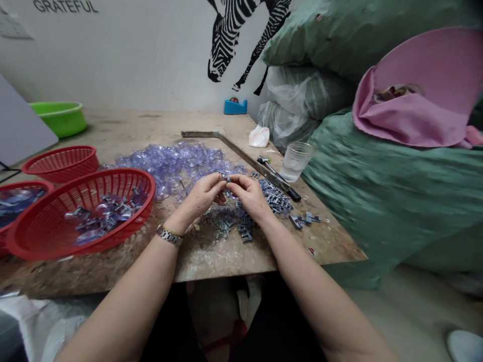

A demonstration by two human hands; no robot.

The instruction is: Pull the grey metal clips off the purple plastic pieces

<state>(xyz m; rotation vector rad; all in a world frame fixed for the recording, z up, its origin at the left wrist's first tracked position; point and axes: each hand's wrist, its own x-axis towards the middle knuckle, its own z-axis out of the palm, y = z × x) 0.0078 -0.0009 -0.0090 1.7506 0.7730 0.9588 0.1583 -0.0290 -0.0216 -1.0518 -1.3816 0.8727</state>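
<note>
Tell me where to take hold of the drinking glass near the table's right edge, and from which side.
Grip the glass round its upper wall, probably coming down from above. It stands upright, mouth up; the black-handled tool lies flat along its left and near side, and the green sack crowds its right.

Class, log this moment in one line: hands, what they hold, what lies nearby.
left hand: pinching small metal part | right hand: pinching same part | nearby: metal parts pile, clear plastic pieces, red basket
</note>
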